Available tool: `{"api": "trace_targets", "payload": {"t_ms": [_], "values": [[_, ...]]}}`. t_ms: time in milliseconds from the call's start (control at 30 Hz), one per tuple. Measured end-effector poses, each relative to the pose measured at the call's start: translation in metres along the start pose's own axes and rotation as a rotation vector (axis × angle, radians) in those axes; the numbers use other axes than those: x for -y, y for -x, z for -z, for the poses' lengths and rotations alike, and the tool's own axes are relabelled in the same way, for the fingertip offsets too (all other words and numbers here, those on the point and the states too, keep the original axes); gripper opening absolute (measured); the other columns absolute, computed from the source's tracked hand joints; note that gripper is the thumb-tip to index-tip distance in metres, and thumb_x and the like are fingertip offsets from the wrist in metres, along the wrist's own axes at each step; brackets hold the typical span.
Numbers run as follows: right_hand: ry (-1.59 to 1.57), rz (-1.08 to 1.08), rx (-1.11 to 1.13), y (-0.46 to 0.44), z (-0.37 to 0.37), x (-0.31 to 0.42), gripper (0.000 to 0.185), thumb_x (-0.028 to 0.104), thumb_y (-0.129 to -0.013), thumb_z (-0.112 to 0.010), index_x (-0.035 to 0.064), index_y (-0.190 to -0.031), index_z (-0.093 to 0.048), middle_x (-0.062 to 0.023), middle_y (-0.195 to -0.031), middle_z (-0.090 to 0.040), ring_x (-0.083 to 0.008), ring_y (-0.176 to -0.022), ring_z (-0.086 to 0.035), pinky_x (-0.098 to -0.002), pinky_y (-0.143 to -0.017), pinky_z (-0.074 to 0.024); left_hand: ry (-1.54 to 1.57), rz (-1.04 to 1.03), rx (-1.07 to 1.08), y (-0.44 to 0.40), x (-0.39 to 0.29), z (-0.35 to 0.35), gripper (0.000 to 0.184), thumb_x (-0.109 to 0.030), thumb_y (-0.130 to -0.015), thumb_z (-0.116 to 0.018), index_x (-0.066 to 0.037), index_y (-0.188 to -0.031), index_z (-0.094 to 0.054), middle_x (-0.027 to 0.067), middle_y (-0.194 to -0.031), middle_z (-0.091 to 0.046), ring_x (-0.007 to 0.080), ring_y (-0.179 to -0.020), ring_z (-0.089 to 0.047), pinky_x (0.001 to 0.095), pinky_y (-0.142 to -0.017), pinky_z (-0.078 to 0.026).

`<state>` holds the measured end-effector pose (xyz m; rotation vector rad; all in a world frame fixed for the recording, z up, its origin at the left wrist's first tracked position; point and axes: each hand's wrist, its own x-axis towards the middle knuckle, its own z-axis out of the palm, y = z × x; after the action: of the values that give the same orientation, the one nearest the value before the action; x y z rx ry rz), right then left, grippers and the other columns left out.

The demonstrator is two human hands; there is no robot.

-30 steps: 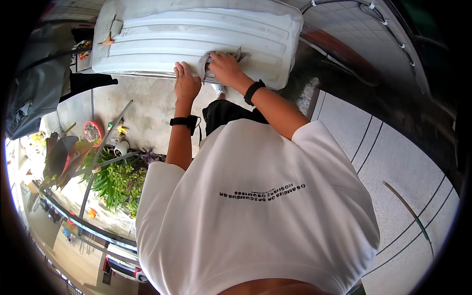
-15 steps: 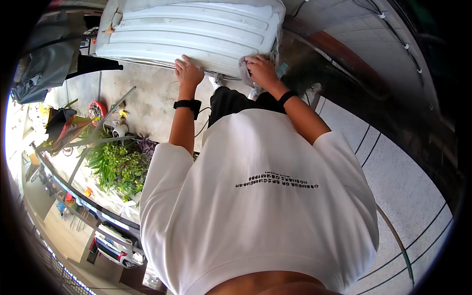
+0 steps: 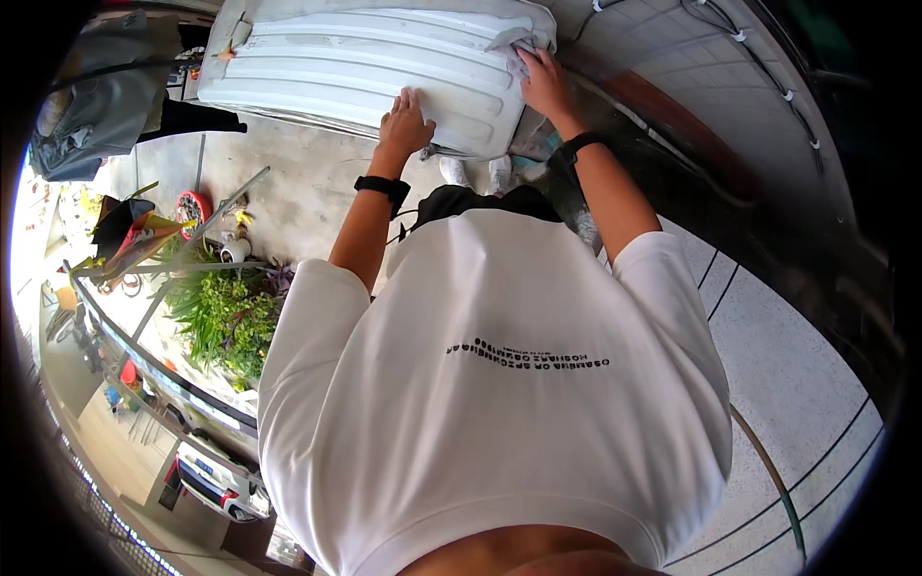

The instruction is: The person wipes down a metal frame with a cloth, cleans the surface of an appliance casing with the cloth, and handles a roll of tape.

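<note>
A large white panel with raised ribs lies in front of me, its surface stained grey along the edges. My left hand rests near its front edge with fingers stretched out, holding nothing. At the panel's far right part, my right hand grips a crumpled grey cloth that touches the surface. Part of the cloth is hidden behind my fingers.
Potted green plants and a red pot stand to the left by a metal railing. Grey cloths hang at the upper left. Cables run along the tiled wall at right.
My right hand has moved the cloth from the panel's front right corner away from me to its far right part. My left hand has shifted right and slightly farther onto the panel.
</note>
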<state>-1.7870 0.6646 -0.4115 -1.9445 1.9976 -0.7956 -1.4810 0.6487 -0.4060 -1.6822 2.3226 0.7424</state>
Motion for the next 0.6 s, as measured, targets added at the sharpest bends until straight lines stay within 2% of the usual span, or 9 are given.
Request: {"api": "trace_targets", "payload": {"t_ms": [100,167,300,467,567,600], "values": [[0.135,-0.102,0.233,-0.011,-0.008,-0.005,0.053,0.009,-0.079,-0.062,0.0117,-0.133,-0.060,-0.0171,-0.137,-0.051,-0.0372,-0.121,-0.052,-0.0430,-0.102,-0.0453,-0.070,0.019,0.109,0.001,-0.006,-0.003,0.084,-0.034,-0.089,-0.055,0.000,-0.155,-0.018,0.0183,-0.164,-0.017,0.0309,-0.150,-0.022,0.0478,-0.118,-0.026],[0.204,-0.100,0.160,0.003,-0.015,0.009,0.054,0.011,-0.080,-0.063,0.0118,-0.133,-0.058,-0.0164,-0.136,-0.050,-0.0376,-0.119,-0.052,-0.0449,-0.100,-0.0464,-0.182,-0.037,-0.028,0.005,-0.005,-0.019,0.089,-0.035,-0.086,-0.062,0.005,-0.153,-0.019,0.0249,-0.160,-0.022,0.0361,-0.148,-0.026,0.0435,-0.117,-0.031],[0.231,-0.089,0.172,0.046,-0.017,0.032,0.051,0.011,-0.079,-0.063,0.0107,-0.130,-0.060,-0.0142,-0.132,-0.053,-0.0368,-0.114,-0.054,-0.0458,-0.098,-0.0480,-0.148,0.008,0.004,-0.002,-0.014,-0.024,0.089,-0.038,-0.088,-0.061,0.008,-0.152,-0.019,0.0263,-0.160,-0.022,0.0379,-0.148,-0.026,0.0423,-0.118,-0.030],[0.100,-0.019,0.403,0.093,0.010,0.067,0.041,0.008,-0.074,-0.064,0.0084,-0.115,-0.070,-0.0116,-0.123,-0.059,-0.0355,-0.107,-0.058,-0.0436,-0.094,-0.0502,-0.054,0.040,0.061,-0.005,-0.016,-0.011,0.087,-0.039,-0.090,-0.060,0.007,-0.152,-0.021,0.0250,-0.161,-0.020,0.0366,-0.149,-0.024,0.0435,-0.118,-0.029],[-0.268,0.055,0.475,0.090,0.011,0.045,0.040,0.004,-0.071,-0.065,0.0055,-0.110,-0.071,-0.0133,-0.118,-0.060,-0.0358,-0.106,-0.059,-0.0413,-0.094,-0.0499,-0.020,0.016,0.089,-0.006,-0.008,-0.010,0.086,-0.038,-0.090,-0.059,0.007,-0.152,-0.021,0.0240,-0.161,-0.020,0.0357,-0.149,-0.024,0.0458,-0.118,-0.028],[-0.261,0.037,0.414,0.077,0.013,0.037,0.040,0.003,-0.070,-0.065,0.0048,-0.110,-0.070,-0.0135,-0.116,-0.061,-0.0358,-0.106,-0.059,-0.0409,-0.094,-0.0496,-0.016,0.010,0.095,-0.007,-0.008,-0.010,0.085,-0.038,-0.090,-0.059,0.007,-0.152,-0.021,0.0240,-0.161,-0.020,0.0357,-0.149,-0.024,0.0466,-0.118,-0.027]]}}
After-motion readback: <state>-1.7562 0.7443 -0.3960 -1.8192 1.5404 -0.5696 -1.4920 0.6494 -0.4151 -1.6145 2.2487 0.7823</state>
